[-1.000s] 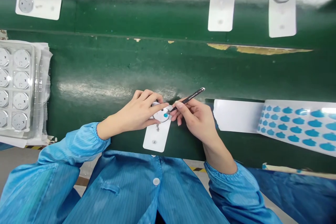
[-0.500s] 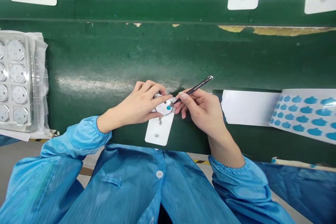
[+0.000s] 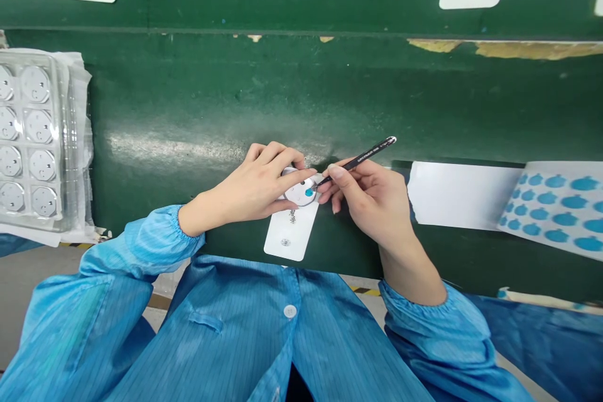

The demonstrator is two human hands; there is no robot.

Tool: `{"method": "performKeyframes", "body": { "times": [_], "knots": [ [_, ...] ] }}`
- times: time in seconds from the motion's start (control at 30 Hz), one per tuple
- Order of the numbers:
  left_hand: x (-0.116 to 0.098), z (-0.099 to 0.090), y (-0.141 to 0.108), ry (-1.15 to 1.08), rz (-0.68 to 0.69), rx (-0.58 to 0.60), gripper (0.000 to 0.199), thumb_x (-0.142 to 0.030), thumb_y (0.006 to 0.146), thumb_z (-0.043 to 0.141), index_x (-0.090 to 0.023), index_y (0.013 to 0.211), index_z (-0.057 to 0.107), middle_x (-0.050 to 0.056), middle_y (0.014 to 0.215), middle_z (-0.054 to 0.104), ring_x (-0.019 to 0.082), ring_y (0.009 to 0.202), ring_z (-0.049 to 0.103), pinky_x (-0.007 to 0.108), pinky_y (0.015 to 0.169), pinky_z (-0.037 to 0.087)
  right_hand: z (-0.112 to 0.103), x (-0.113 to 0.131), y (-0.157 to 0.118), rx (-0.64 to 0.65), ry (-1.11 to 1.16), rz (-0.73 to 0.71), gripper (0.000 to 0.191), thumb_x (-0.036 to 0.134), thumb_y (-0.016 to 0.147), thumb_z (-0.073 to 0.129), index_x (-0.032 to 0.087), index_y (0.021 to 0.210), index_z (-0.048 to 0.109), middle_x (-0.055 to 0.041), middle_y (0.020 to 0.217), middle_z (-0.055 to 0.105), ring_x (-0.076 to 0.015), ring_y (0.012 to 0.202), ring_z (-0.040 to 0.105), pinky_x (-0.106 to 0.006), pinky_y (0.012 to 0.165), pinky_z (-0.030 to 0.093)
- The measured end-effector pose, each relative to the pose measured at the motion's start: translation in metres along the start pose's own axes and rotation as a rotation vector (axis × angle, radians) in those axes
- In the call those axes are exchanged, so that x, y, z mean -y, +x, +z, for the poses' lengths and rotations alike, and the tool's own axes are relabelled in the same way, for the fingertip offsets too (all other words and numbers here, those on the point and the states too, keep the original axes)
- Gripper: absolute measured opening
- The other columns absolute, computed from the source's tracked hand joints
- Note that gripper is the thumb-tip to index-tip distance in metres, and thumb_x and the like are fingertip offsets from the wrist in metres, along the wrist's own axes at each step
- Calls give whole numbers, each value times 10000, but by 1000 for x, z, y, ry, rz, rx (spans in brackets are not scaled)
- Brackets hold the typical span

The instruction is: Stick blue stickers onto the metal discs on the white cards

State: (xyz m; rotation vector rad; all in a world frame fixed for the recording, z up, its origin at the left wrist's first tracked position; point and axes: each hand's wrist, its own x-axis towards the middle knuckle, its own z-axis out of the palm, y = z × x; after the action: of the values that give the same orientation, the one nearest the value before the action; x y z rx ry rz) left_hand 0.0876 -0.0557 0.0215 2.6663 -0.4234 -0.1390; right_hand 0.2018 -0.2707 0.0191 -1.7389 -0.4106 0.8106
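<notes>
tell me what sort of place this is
Likely a factory workbench: a clear plastic tray of matching octagonal parts, a sheet of blue stickers, and the person's blue work coat.

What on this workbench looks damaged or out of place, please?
The green workbench looks damaged: its surface is chipped along the seam, showing yellowish patches upper right. The white paper beside the right hand has a ragged left edge.

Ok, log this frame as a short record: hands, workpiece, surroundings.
Left hand: fingers around round white piece
Right hand: holds slim black tool, tip at blue spot on that piece
Under piece: white card
Left side: clear tray of similar pieces
Right side: sheet with blue shapes
Surface: green table
</notes>
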Motion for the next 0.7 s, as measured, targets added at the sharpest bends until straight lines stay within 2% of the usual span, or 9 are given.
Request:
{"method": "performKeyframes", "body": {
  "times": [0.17,0.3,0.37,0.47,0.53,0.6,0.7],
  "knots": [
    [-5,-2,0,4,-21,7,538,-379,1017,680,-192,1486,495,181,1399,583,351,1291,482,452,981,355,1,-1,-1,-15,-31,1,400,596,978,714,199,927,722,-52,758,766,-166,552,695,-258,454,553],
    [-20,-4,2,33,-124,-12,632,-362,970,747,-122,1479,459,207,1389,584,356,1270,500,440,977,369,2,-2,-2,-13,-58,-34,386,599,998,682,220,936,716,-47,754,762,-177,542,689,-285,464,551],
    [-27,-4,4,46,-159,-22,591,-310,954,763,-111,1432,479,204,1365,592,351,1255,511,435,979,371,2,-4,-4,-4,-111,-86,366,593,1017,653,236,960,715,-40,736,752,-186,534,680,-310,484,556],
    [-31,-3,7,51,-177,-15,526,-272,928,781,-114,1352,513,196,1302,599,358,1218,523,433,955,382,1,-10,-9,-22,-279,-246,314,539,1045,620,250,968,714,-43,733,737,-201,555,678,-357,550,564],
    [-28,-3,8,34,-179,-3,514,-294,906,806,-114,1300,528,196,1269,593,369,1189,526,438,931,397,1,-15,-11,-90,-361,-369,277,492,1051,612,249,956,708,-63,788,744,-218,617,697,-386,600,571],
    [-22,-4,8,-35,-161,3,504,-294,885,824,-121,1257,532,192,1257,586,372,1180,531,443,918,422,3,-17,-12,-216,-374,-500,271,474,1049,598,249,930,692,-81,833,731,-243,700,709,-420,659,583],
    [-11,-4,6,-355,-97,-44,448,-232,896,787,-164,1234,501,145,1246,594,300,1121,588,400,890,480,7,-10,-9,-403,-303,-667,274,459,1056,560,250,909,659,-92,878,684,-279,848,705,-472,774,590]
  ]
}}
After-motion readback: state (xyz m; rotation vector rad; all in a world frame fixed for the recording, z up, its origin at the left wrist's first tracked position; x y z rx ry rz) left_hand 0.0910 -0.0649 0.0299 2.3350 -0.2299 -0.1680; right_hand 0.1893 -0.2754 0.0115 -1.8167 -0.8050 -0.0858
